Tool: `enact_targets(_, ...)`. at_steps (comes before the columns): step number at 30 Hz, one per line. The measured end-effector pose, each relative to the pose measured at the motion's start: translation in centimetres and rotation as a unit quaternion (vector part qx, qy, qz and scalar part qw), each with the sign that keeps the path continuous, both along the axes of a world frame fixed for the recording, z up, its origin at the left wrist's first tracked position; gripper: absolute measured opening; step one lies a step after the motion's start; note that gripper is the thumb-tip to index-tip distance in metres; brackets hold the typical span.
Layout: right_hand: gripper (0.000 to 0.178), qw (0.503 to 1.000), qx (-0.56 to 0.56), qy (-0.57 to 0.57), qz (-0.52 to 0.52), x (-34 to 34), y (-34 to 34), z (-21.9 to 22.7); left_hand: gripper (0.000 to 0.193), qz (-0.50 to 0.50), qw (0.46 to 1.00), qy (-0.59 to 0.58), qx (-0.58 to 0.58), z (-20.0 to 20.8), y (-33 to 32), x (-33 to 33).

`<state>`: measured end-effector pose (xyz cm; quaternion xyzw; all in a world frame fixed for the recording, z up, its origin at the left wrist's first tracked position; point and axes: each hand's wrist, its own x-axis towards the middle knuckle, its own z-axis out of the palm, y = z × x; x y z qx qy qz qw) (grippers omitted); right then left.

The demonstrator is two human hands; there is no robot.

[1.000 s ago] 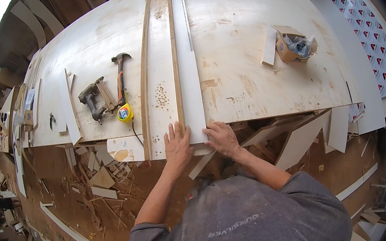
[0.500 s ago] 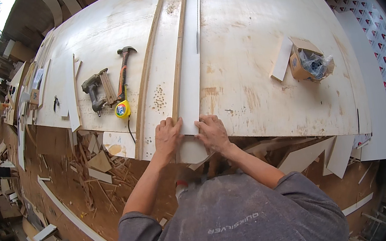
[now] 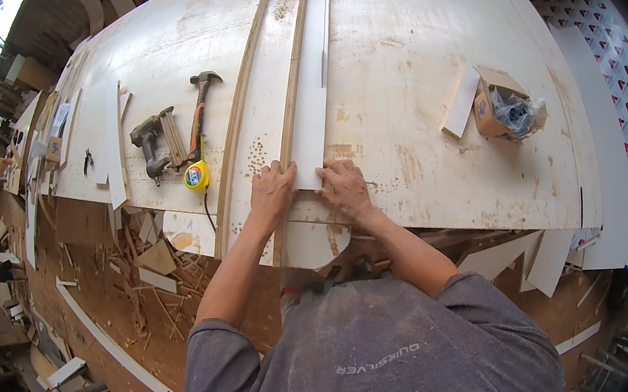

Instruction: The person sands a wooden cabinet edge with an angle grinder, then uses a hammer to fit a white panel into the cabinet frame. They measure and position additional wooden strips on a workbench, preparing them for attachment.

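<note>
A long white board strip [image 3: 310, 122] lies lengthwise on the worktable [image 3: 410, 82], its near end between my hands. My left hand [image 3: 273, 193] is closed at the strip's left edge, fingers also over a raised brown-edged wooden rail [image 3: 292, 105]. At the right edge, the curled fingers of my right hand [image 3: 344, 188] press on the strip's near corner. The strip lies flat against the rail's right side. A second rail [image 3: 242, 111] runs further left, with a panel dotted by small holes between the two. My fingertips are partly hidden.
Left of the rails lie a claw hammer [image 3: 199, 112], a yellow tape measure [image 3: 196, 176], a nail gun [image 3: 149, 149] and small pliers [image 3: 88, 161]. On the right stands an opened cardboard box [image 3: 503, 106] with a plastic bag inside. Wood scraps [image 3: 157, 258] litter the floor.
Both hands have moved away from me along the table, and the white strip has slid with them beside the rail. More of the table's near edge now shows.
</note>
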<state>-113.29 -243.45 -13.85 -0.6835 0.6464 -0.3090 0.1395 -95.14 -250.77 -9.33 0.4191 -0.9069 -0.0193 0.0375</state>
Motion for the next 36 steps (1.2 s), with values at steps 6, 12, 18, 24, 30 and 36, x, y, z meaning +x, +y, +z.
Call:
enact_targets(6, 0.046, 0.999, -0.026, 0.012, -0.03, -0.3, -1.7, -0.7, 0.056, -0.003, 1.0, -0.016, -0.009, -0.5, -2.3, -1.0)
enact_targets(12, 0.047, 0.998, 0.015, 0.007, -0.068, -1.3, -1.9, 0.9, 0.053, -0.003, 1.0, 0.003, 0.014, -0.7, -4.1, -2.0)
enact_targets(18, 0.045, 0.978, -0.04, -0.004, -0.206, -8.3, 4.0, -0.2, 0.049, -0.013, 1.0, 0.003, 0.011, -0.7, -6.0, -2.7)
enact_targets(24, 0.043, 0.946, -0.024, 0.019, -0.323, -12.3, 9.4, -2.1, 0.046, -0.013, 1.0, -0.001, 0.009, -0.4, -8.0, -3.8)
enact_targets(30, 0.04, 0.943, -0.03, 0.04, -0.328, -12.1, 9.6, -2.3, 0.043, -0.004, 1.0, -0.006, 0.014, -0.8, -10.5, -5.3)
enact_targets(36, 0.044, 0.943, -0.025, 0.048, -0.328, -12.3, 9.5, -2.8, 0.045, 0.013, 0.999, -0.024, 0.045, -1.0, -13.7, -7.1)
